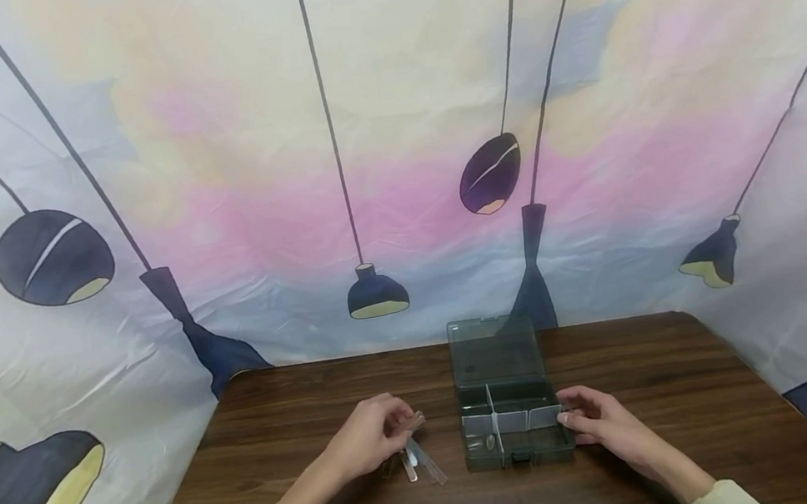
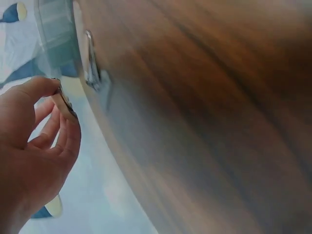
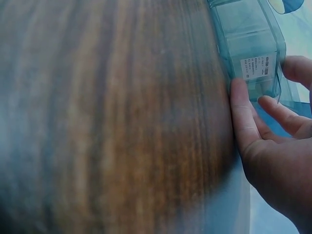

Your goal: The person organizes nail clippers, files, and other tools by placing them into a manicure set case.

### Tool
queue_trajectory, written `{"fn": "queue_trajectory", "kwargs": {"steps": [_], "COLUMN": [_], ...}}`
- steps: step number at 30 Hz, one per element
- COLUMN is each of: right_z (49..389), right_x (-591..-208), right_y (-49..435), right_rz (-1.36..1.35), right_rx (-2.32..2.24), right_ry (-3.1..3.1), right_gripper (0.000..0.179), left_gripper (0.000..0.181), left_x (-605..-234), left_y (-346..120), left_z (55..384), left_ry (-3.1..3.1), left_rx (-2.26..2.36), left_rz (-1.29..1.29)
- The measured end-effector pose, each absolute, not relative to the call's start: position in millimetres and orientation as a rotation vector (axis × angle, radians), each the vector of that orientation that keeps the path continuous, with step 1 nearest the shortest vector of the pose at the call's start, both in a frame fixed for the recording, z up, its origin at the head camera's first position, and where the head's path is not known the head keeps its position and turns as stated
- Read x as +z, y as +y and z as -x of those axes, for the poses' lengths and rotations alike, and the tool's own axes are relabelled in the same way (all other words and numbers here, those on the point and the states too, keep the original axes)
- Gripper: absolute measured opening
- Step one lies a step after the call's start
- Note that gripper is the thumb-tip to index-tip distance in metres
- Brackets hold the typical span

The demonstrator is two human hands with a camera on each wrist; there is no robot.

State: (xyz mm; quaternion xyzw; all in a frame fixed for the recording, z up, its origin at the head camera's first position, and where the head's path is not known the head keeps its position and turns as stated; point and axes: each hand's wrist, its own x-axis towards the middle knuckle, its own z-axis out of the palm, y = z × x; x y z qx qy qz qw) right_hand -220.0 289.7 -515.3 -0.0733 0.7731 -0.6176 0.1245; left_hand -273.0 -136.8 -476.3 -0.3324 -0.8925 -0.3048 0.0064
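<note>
My left hand [image 1: 375,436] pinches a small flat piece [image 2: 64,103] between thumb and fingertips, just above the table; it looks beige with a shiny dark edge, its kind unclear. Below that hand lie a shiny metal piece [image 2: 91,63], like a nail clipper, and a clear strip [image 1: 428,463]. To their right stands a see-through dark green compartment box [image 1: 541,447], its lid [image 1: 494,350] tilted back. My right hand [image 1: 606,420] holds the box's right wall, thumb at the rim and fingers against the side. A small clear item [image 1: 491,441] sits in the front left compartment.
The dark wooden table [image 1: 287,409] carries everything. White dividers [image 1: 493,417] split the box. A printed cloth [image 1: 251,178] with lamp drawings hangs around the table's back and sides. A white label [image 3: 256,67] is on the box.
</note>
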Motion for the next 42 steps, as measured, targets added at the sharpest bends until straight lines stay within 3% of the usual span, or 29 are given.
{"fn": "queue_trajectory", "kwargs": {"steps": [9, 42], "right_z": [218.7, 221.1], "right_x": [-516.9, -513.0], "right_y": [289.8, 287.5], "right_rz": [0.208, 0.195], "right_rx": [-1.797, -1.806], "right_ry": [2.258, 2.252], "right_gripper": [0.062, 0.061], "left_gripper": [0.016, 0.019], "left_x": [-462.8, -442.2], "left_y": [-90.9, 18.8], "left_z": [276.8, 299.7], "left_ry": [-2.699, -2.75], "left_rx": [-0.979, -1.034], "left_rz": [1.212, 1.272]}}
